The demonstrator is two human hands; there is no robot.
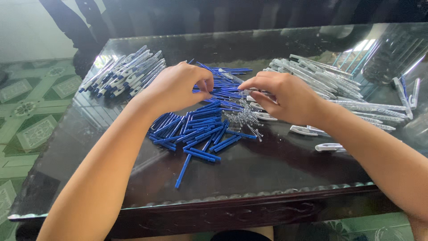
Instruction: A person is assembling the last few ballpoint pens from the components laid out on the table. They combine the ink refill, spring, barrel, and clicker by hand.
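Blue pen tubes (200,129) lie heaped on the glass tabletop (276,169) just below both hands, long axes mostly slanting toward the left hand (176,87), which is nearer and pinches something small at its fingertips. Right hand (285,96) curls narrow over the springs (243,118); what it grips is hidden. White barrels (321,76) lie beyond it, finished pens (127,71) beyond the left
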